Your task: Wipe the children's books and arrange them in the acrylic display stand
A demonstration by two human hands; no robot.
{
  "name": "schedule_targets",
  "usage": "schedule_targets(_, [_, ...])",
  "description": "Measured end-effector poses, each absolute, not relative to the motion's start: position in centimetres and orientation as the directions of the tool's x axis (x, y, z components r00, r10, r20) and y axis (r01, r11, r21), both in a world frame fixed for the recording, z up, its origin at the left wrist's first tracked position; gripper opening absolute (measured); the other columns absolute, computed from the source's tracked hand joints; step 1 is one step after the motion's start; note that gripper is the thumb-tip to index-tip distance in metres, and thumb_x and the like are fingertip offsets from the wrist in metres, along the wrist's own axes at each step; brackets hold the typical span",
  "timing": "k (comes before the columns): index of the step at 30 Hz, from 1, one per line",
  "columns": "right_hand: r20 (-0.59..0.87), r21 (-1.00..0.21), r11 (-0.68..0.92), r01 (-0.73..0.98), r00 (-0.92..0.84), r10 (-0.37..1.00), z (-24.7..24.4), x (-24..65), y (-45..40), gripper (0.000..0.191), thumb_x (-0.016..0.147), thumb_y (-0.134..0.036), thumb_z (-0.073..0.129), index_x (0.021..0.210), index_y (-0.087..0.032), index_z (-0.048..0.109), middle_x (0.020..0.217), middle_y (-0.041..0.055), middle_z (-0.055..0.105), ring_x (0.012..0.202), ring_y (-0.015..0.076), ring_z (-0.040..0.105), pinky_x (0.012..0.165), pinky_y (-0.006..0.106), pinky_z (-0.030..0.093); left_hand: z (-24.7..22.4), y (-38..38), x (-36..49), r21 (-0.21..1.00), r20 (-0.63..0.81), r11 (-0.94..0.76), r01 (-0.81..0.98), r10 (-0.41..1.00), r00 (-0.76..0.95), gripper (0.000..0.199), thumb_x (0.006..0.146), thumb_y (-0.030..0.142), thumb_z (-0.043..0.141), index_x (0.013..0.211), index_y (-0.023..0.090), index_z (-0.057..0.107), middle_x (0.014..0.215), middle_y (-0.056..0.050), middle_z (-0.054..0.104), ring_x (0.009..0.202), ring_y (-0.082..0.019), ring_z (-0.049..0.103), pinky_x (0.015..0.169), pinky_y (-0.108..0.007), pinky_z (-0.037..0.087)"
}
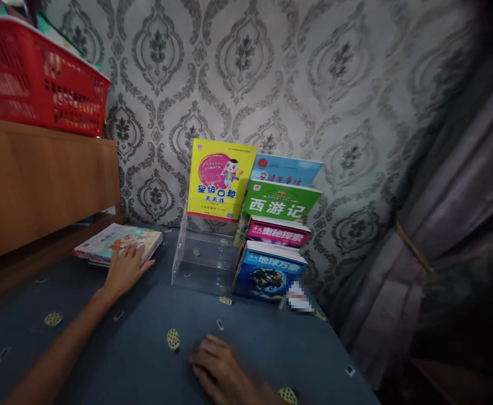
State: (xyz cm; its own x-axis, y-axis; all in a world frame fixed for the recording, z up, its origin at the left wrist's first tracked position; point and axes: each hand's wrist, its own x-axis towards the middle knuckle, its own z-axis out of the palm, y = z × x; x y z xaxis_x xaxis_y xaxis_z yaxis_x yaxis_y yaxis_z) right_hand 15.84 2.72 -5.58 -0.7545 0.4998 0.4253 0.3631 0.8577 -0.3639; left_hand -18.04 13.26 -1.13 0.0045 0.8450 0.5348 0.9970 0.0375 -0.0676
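Observation:
My left hand [127, 264] lies with its fingers spread on top of a small stack of books [113, 239] at the left of the table. The top book has a pale cover with an orange and teal picture. My right hand [221, 365] rests near the front, fingers loosely curled and a little blurred, with nothing visible in it. Ahead stands a clear acrylic book rack [204, 264]. It bears a yellow workbook [223, 180] at the back left. Its right column holds a light blue book [286, 169], a green book [282, 199], magenta books [278, 232] and blue books [267, 275].
A red plastic basket [44, 73] sits on a wooden cabinet [48, 185] at the left. Patterned wallpaper [242, 56] rises behind the rack. A tied curtain [402, 292] hangs at the right. The table has a dark blue cloth [145, 349]; a blurred-out item [299, 297] is beside the rack.

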Motion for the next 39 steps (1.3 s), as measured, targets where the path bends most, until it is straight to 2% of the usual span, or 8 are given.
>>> schedule_targets(5, [0.416, -0.552, 0.753, 0.358, -0.664, 0.621, -6.0, 15.9, 2.9, 0.028, 0.102, -0.033, 0.045, 0.11, -0.022, 0.07, 0.093, 0.0069, 0.072, 0.093, 0.0186, 0.067, 0.091, 0.032, 0.051, -1.5, 12.4, -18.5, -0.078, 0.545, 0.014, 0.997, 0.838, 0.031, 0.059, 0.094, 0.048, 0.046, 0.136, 0.009, 0.057, 0.144, -0.024, 0.054, 0.136, -0.037, 0.047, 0.112, -0.056, 0.032])
schedule_targets(8, [0.398, -0.604, 0.715, 0.352, -0.644, 0.654, -5.5, 15.9, 3.0, 0.031, 0.1, -0.036, 0.046, 0.107, -0.02, 0.072, 0.09, 0.0075, 0.073, 0.089, 0.0198, 0.068, 0.088, 0.034, 0.053, -1.8, 12.4, -19.0, -0.047, 0.56, -0.018, 0.999, 0.827, 0.041, 0.056, 0.094, 0.049, 0.044, 0.134, 0.012, 0.059, 0.142, -0.023, 0.056, 0.135, -0.037, 0.049, 0.111, -0.057, 0.034])
schedule_targets(15, [0.402, -0.612, 0.704, 0.361, -0.625, 0.67, -6.0, 16.0, 3.0, 0.03, 0.098, -0.035, 0.048, 0.108, -0.02, 0.073, 0.096, 0.0094, 0.074, 0.096, 0.0233, 0.068, 0.092, 0.041, 0.051, -1.5, 12.4, -19.7, 0.041, 0.552, -0.073, 0.996, 0.833, 0.038, 0.053, 0.092, 0.047, 0.042, 0.129, 0.015, 0.063, 0.139, -0.021, 0.06, 0.132, -0.038, 0.053, 0.11, -0.059, 0.035])
schedule_targets(18, [0.395, -0.619, 0.693, 0.37, -0.616, 0.682, -5.8, 15.8, 2.9, 0.028, 0.096, -0.031, 0.049, 0.106, -0.02, 0.073, 0.096, 0.0093, 0.075, 0.097, 0.0229, 0.068, 0.094, 0.04, 0.051, -1.2, 12.3, -19.9, 0.072, 0.541, -0.079, 0.994, 0.841, 0.028, 0.051, 0.092, 0.045, 0.041, 0.126, 0.015, 0.065, 0.136, -0.02, 0.062, 0.131, -0.037, 0.054, 0.109, -0.058, 0.036])
schedule_targets(23, [0.381, -0.612, 0.698, 0.372, -0.635, 0.672, -4.7, 15.5, 2.6, 0.026, 0.096, -0.028, 0.049, 0.101, -0.019, 0.074, 0.088, 0.0068, 0.074, 0.085, 0.0193, 0.067, 0.087, 0.034, 0.052, -1.0, 12.1, -19.9, 0.037, 0.521, -0.054, 0.998, 0.853, 0.027, 0.052, 0.092, 0.045, 0.04, 0.125, 0.015, 0.065, 0.136, -0.02, 0.062, 0.129, -0.035, 0.056, 0.108, -0.055, 0.037])
schedule_targets(29, [0.387, -0.592, 0.704, 0.393, -0.627, 0.676, -4.5, 15.4, 2.4, 0.025, 0.097, -0.027, 0.051, 0.103, -0.019, 0.074, 0.091, 0.0073, 0.075, 0.091, 0.0197, 0.068, 0.092, 0.034, 0.05, -0.7, 12.1, -20.0, 0.021, 0.518, -0.062, 0.998, 0.854, 0.042, 0.053, 0.093, 0.047, 0.04, 0.126, 0.014, 0.065, 0.136, -0.02, 0.062, 0.128, -0.035, 0.057, 0.109, -0.054, 0.037])
schedule_targets(34, [0.371, -0.589, 0.707, 0.391, -0.646, 0.667, -4.2, 15.2, 2.6, 0.028, 0.098, -0.029, 0.049, 0.099, -0.019, 0.074, 0.088, 0.007, 0.074, 0.086, 0.0196, 0.068, 0.086, 0.034, 0.052, 0.1, 11.5, -20.0, 0.027, 0.485, -0.068, 0.997, 0.873, 0.046, 0.055, 0.093, 0.05, 0.039, 0.124, 0.013, 0.066, 0.134, -0.021, 0.064, 0.122, -0.037, 0.06, 0.105, -0.052, 0.04])
schedule_targets(39, [0.346, -0.586, 0.704, 0.401, -0.662, 0.665, -3.9, 15.3, 2.8, 0.033, 0.101, -0.036, 0.045, 0.103, -0.019, 0.073, 0.092, 0.0079, 0.074, 0.089, 0.0207, 0.068, 0.086, 0.035, 0.053, 0.6, 11.1, -20.7, 0.053, 0.413, -0.106, 0.993, 0.908, 0.075, 0.06, 0.09, 0.056, 0.044, 0.133, 0.017, 0.06, 0.144, -0.018, 0.056, 0.134, -0.034, 0.051, 0.111, -0.049, 0.033])
